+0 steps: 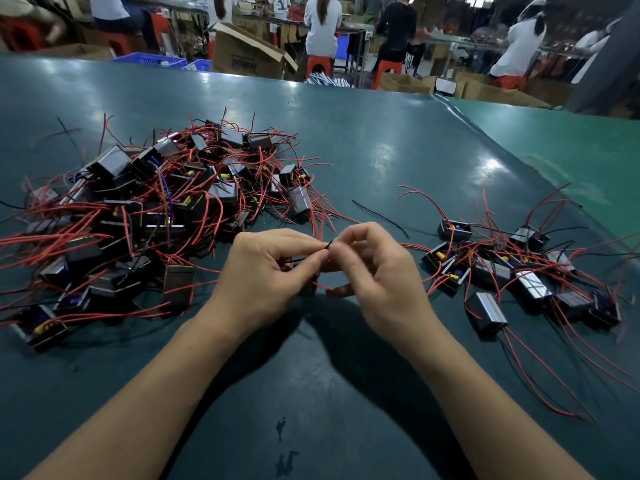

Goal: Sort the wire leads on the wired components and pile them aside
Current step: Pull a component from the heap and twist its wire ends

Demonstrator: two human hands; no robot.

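A big tangled heap of black box components with red and black wire leads (156, 206) lies on the left of the green table. A smaller pile of the same components (512, 271) lies on the right. Between them, my left hand (266, 275) and my right hand (377, 271) meet above the table. Both pinch the thin black lead (328, 244) of one component (308, 287), which is mostly hidden under my fingers. A red lead (323, 287) loops below my right fingers.
A loose black wire (381, 216) lies on the dark green mat (346, 150) behind my hands. Beyond the table's far edge stand cardboard boxes (246, 53), blue crates (152, 60), red stools and several seated people at other benches.
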